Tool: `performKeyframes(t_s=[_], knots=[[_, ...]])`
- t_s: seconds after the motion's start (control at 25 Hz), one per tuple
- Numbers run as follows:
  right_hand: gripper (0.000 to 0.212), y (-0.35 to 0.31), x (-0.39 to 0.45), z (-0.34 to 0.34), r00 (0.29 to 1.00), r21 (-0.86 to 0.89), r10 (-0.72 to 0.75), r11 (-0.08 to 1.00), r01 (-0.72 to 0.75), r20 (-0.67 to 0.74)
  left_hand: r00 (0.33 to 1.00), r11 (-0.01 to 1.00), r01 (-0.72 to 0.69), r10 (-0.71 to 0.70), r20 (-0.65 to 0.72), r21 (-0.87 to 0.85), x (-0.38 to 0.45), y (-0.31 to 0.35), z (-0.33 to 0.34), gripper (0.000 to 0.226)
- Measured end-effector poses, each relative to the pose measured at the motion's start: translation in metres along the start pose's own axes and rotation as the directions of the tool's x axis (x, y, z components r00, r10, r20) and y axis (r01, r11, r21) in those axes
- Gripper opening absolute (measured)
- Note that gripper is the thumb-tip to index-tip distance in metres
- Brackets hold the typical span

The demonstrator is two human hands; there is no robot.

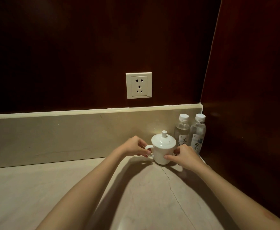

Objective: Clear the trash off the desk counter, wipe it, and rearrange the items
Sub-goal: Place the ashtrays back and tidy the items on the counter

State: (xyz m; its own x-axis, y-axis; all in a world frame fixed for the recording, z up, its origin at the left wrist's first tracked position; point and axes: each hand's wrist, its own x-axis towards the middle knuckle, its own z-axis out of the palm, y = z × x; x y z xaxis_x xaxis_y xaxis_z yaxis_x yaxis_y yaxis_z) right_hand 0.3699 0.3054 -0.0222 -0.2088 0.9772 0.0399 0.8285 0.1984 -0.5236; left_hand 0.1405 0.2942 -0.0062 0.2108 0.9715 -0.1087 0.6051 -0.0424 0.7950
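A white lidded cup stands on the beige stone counter near the back right corner. Its handle points left. My left hand pinches that handle with curled fingers. My right hand grips the cup's right side, thumb on the front of the body. The lid with its knob sits on top of the cup. Two clear water bottles with white caps stand just behind the cup, against the corner.
A beige backsplash runs along the back of the counter. Above it is a dark wood wall with a white power socket. A dark wood side panel closes the right side. A thin crack crosses the counter.
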Motion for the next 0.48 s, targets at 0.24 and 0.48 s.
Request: performKeyframes(t_s=[0.24, 0.48], knots=[[0.047, -0.007, -0.003, -0.008, 1.000, -0.110, 0.017, 0.994, -0.015, 0.022, 0.999, 0.999, 0.041, -0.041, -0.021, 0.001, 0.009, -0.002, -0.002, 0.017], [0.037, -0.031, -0.019, -0.012, 0.959, -0.458, 0.004, 0.879, 0.131, 0.284, 0.986, 0.883, 0.110, -0.153, 0.059, 0.456, -0.006, 0.001, -0.015, 0.021]])
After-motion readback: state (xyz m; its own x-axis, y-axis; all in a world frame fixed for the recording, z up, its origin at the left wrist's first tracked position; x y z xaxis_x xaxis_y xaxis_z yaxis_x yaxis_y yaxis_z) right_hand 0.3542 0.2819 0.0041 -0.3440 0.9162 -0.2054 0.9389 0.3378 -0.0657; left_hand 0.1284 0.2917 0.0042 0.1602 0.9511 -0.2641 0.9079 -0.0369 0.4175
